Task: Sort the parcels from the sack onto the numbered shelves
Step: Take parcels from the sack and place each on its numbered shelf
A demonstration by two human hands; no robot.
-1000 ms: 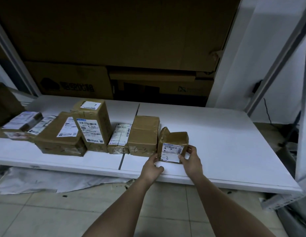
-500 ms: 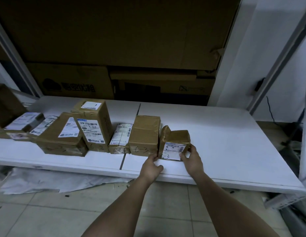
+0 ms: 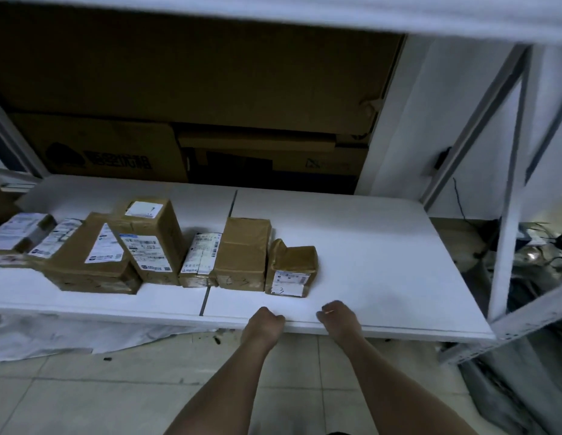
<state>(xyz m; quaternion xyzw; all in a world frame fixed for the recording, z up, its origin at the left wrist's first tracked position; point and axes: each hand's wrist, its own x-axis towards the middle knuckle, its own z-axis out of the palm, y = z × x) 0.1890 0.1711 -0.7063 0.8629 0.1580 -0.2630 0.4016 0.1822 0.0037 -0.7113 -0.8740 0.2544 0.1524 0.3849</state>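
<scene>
- A white shelf [image 3: 367,246] runs across the view, seen from above in dim light; a dark seam splits its boards left of centre
- A row of brown parcels sits along its front half; the rightmost, a small parcel [image 3: 290,268] with a white label facing forward, stands just right of the seam, touching a taller plain box [image 3: 245,254] on its left
- Further left: a slim labelled packet [image 3: 201,260], an upright box [image 3: 149,240] with labels on its top and front, a flat box [image 3: 91,265], and two more labelled packets at the left edge
- The left hand [image 3: 264,321] hovers at the shelf's front edge, fingers loosely curled, holding nothing, apart from the small parcel
- The right hand [image 3: 336,318] is beside it, also loosely curled and empty, near the parcel but not touching
- Large flattened cardboard [image 3: 192,76] leans behind the shelf; pale floor tiles [image 3: 116,400] lie below
</scene>
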